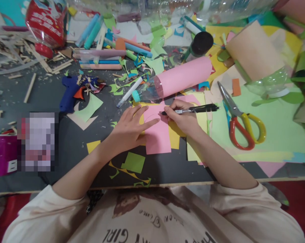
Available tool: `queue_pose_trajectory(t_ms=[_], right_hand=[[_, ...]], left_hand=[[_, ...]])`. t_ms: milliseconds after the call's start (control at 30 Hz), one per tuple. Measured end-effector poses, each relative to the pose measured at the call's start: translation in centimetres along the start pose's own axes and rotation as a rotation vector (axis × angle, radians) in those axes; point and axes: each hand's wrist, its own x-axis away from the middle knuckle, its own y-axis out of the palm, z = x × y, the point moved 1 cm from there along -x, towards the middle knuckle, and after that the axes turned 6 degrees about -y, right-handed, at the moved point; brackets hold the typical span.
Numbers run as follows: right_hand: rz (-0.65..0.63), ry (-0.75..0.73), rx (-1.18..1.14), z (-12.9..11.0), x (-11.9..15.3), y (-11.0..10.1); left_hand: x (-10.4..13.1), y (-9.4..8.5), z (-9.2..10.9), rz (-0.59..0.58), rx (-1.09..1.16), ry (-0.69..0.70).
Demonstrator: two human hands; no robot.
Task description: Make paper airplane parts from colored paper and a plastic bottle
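Note:
A pink sheet of paper (158, 143) lies in front of me, partly over yellow paper (176, 137). My left hand (132, 125) rests flat with its fingers spread, pressing the pink sheet's left side. In my right hand (180, 114) a black pen (200, 108) is gripped, its tip on the pink sheet near a faint curved line. Just beyond my hands lies a plastic bottle wrapped in pink paper (185, 77), its teal cap towards the left. A capped white marker (129, 92) lies beside that bottle.
Scissors (239, 118) with red and yellow handles lie on green paper (281, 125) at right. A blue glue gun (68, 92) lies left, near wooden sticks (30, 88). Markers (101, 62), paper scraps and a red-labelled bottle (47, 23) fill the back. The table edge (164, 185) runs before me.

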Motion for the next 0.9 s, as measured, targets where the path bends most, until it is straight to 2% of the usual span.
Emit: queue_pose_trajectory(t_ms=[500, 700, 900], right_hand=[[0.067, 0.005, -0.020, -0.24, -0.01, 0.12], [0.124, 0.084, -0.120, 0.02, 0.07, -0.37], [0.049, 0.075, -0.157, 0.11, 0.08, -0.13]], left_hand=[[0.01, 0.58, -0.41, 0.079, -0.078, 0.058], [0.08, 0.58, -0.42, 0.079, -0.091, 0.058], [0.14, 0.73, -0.50, 0.104, -0.063, 0.070]])
